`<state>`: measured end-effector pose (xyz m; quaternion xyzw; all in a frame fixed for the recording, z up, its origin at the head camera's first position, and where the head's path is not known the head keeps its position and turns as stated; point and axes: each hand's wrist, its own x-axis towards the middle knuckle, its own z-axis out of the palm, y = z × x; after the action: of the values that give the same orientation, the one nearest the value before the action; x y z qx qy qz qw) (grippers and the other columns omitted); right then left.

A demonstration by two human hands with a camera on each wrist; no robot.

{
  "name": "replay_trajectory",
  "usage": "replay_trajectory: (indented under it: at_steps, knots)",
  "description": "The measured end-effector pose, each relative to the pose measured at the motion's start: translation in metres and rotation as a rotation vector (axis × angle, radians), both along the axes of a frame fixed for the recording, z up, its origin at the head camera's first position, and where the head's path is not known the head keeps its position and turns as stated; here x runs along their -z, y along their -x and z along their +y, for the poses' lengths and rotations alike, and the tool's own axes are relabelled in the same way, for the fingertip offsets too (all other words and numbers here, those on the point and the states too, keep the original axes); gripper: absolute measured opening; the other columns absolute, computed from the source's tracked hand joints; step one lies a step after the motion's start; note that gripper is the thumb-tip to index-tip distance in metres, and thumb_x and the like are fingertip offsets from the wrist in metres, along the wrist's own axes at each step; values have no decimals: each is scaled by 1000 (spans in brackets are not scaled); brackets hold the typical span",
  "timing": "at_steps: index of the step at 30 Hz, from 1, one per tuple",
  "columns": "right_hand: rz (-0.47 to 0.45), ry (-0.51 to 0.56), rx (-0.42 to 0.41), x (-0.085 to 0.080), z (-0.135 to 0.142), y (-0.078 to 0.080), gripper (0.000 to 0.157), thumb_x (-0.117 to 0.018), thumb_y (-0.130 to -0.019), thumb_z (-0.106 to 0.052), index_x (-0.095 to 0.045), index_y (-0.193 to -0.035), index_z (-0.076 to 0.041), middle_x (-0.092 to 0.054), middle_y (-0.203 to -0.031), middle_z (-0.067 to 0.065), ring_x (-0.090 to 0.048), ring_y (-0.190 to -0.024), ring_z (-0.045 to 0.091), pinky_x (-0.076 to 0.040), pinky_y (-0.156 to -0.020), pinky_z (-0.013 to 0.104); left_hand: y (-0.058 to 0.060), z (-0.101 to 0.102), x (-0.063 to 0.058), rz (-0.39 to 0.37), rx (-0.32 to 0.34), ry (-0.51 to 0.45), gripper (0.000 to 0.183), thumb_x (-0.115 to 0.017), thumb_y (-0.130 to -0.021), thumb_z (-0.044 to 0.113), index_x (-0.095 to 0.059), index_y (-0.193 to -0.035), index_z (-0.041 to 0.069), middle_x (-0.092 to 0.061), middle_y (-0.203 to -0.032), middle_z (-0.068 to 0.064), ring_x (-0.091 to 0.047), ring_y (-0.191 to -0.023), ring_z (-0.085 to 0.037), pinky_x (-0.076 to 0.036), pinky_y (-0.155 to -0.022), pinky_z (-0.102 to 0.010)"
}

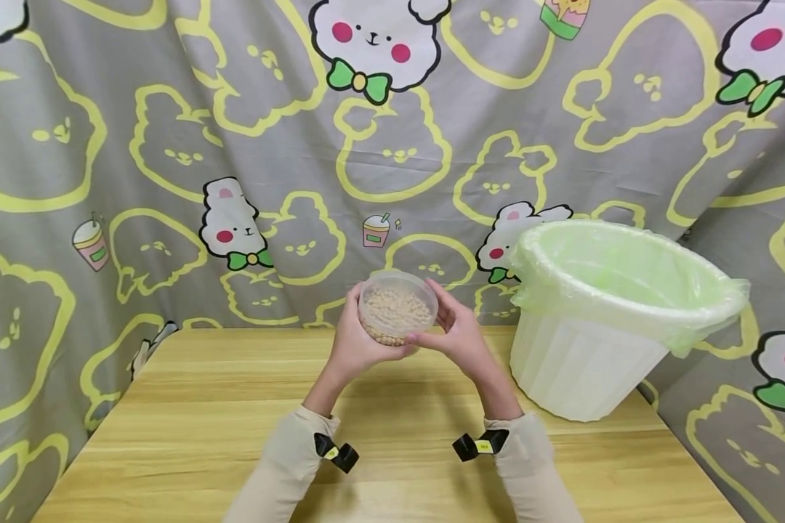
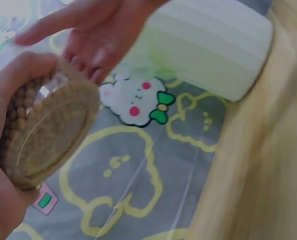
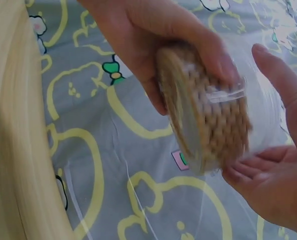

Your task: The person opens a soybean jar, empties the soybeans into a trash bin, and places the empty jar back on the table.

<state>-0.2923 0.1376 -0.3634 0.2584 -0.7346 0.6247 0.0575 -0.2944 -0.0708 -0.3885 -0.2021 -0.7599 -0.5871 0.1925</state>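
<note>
From where I stand, 2 bare hands are up over the far part of a pale wood-grain table point(image 1: 235, 407), with a round, clear plastic tub of small tan beans point(image 1: 397, 306) between them. The tub is off the tabletop, its top tilted back toward the person. The left hand point(image 1: 355, 344) has hold of it, thumb and fingers bent around the wall. The right hand point(image 1: 461, 335) is loosely spread beside the tub's upper part, thumb out straight and fingers a little bent; I can't tell how firmly it touches, if at all. Both forearms wear cream sleeves point(image 1: 288, 454), with a small black device at each wrist. At the table's right stands a white ribbed plastic bin point(image 1: 578, 363), lined with a translucent green bag point(image 1: 628, 265). Behind hangs a grey cartoon-print curtain point(image 1: 288, 167).
</note>
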Motion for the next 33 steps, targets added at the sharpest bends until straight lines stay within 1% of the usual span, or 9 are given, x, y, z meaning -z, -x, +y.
replay_trajectory:
  at_steps: [3, 6, 8, 12, 16, 19, 22, 28, 33]
  knots:
    - [18, -44, 90, 1, -6, -3, 107, -92, -74, -17, -29, -161, -12, -35, -164, 12, -42, -147, 30, -34, -121, 51, -2, 10, 4, 47, -99, 35, 124, -101, -53, 27, -30, -154, 14, -48, -146, -9, -51, -131, -28, -45, -109, -54]
    - [36, -117, 190, 1, -11, -6, 114, -95, -69, -25, -29, -161, -15, -33, -164, 11, -41, -145, 32, -38, -117, 55, -3, 19, 8, 105, -181, 82, 125, -100, -51, 31, -31, -153, 11, -48, -144, -12, -51, -129, -30, -46, -108, -54]
    - [48, -156, 246, 0, -14, -7, 116, -97, -66, -28, -31, -161, -16, -35, -163, 10, -44, -142, 32, -42, -114, 55, -3, 23, 9, 135, -223, 118, 125, -99, -51, 33, -31, -153, 9, -49, -143, -13, -52, -128, -31, -47, -106, -55]
    - [71, -169, 308, 0, -15, -7, 114, -98, -64, -28, -36, -159, -15, -41, -160, 8, -47, -140, 32, -44, -112, 54, -3, 26, 11, 134, -254, 170, 127, -98, -51, 38, -31, -155, 8, -50, -145, -14, -54, -128, -33, -49, -104, -57]
    - [72, -163, 324, 1, -15, -5, 113, -99, -62, -28, -41, -157, -11, -43, -159, 8, -46, -142, 31, -43, -114, 52, -3, 25, 12, 87, -238, 197, 128, -98, -53, 41, -31, -156, 7, -51, -146, -15, -55, -129, -33, -49, -104, -57]
    - [67, -156, 311, 2, -15, -5, 112, -99, -61, -27, -42, -155, -8, -42, -160, 9, -43, -145, 30, -41, -116, 52, -2, 21, 13, 57, -207, 195, 127, -98, -53, 41, -32, -156, 9, -53, -144, -13, -57, -127, -32, -50, -104, -55]
    - [69, -156, 284, 2, -15, -4, 111, -99, -61, -27, -43, -155, -8, -43, -159, 9, -43, -145, 30, -41, -116, 52, 0, 15, 13, 39, -142, 171, 124, -99, -53, 39, -33, -156, 14, -54, -142, -8, -58, -125, -28, -51, -103, -51]
    - [122, -204, 207, 0, -5, -3, 109, -99, -62, -28, -45, -154, -10, -46, -158, 7, -43, -145, 28, -43, -114, 52, 3, 3, 8, -8, 39, 158, 124, -100, -55, 33, -31, -157, 18, -54, -144, -8, -56, -127, -28, -50, -103, -51]
    - [175, -234, 92, -2, 7, -2, 106, -99, -61, -23, -46, -153, -11, -46, -158, 8, -44, -144, 29, -44, -112, 54, 6, -8, 4, -19, 228, 116, 118, -101, -55, 20, -37, -155, 23, -54, -143, -7, -54, -127, -27, -47, -106, -51]
